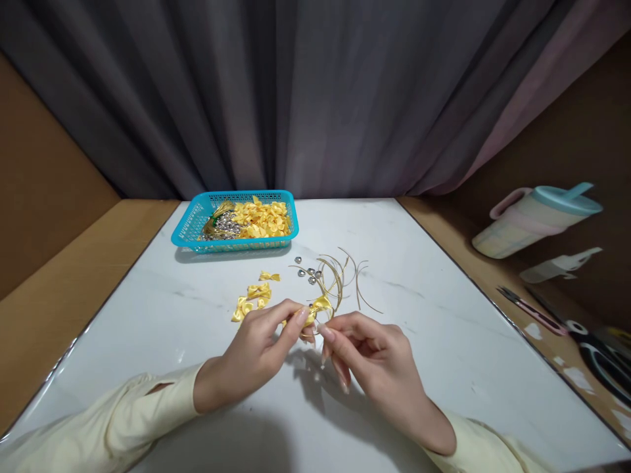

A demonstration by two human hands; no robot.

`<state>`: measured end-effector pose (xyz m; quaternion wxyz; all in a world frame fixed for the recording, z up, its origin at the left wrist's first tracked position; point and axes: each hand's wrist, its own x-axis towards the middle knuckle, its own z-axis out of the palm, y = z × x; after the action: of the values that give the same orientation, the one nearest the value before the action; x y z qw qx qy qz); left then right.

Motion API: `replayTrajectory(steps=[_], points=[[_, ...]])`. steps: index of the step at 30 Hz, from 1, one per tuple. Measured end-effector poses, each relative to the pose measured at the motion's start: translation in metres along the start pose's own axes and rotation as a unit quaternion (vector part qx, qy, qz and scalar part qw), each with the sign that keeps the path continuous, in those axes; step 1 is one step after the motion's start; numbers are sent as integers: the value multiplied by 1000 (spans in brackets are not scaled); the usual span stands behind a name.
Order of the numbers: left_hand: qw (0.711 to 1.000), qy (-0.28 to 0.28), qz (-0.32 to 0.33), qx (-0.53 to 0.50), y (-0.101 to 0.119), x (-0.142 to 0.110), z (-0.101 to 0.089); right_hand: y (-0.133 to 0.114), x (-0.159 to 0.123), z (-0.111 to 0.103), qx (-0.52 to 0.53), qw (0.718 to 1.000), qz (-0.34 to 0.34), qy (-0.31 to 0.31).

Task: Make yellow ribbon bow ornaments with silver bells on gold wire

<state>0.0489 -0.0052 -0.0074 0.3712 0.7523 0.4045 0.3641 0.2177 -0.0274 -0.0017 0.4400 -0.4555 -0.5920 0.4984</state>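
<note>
While the left hand (259, 351) pinches the yellow bow (322, 303) above the white table (197, 328), near the loose gold wires (340, 279), the right hand (382, 358) closes its fingertips at the bow's edge, on what I cannot tell. Good control here calls for a light, steady left pinch and small right-hand adjustments.

Left hand (263, 351): yellow bow (321, 303) | right hand (372, 361): cord end, apparently
</note>
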Motion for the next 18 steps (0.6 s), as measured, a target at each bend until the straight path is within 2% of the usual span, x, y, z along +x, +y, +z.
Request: replayTrajectory(steps=[7,14,18], points=[[997,15,-41,-63,3,-2,7,6,-4,7,-2,997,-70,40],[985,53,-86,-140,5,-3,18,10,-8,13,7,996,-66,55],[972,57,-115,-197,8,-3,19,11,-9,15,22,997,-61,49]])
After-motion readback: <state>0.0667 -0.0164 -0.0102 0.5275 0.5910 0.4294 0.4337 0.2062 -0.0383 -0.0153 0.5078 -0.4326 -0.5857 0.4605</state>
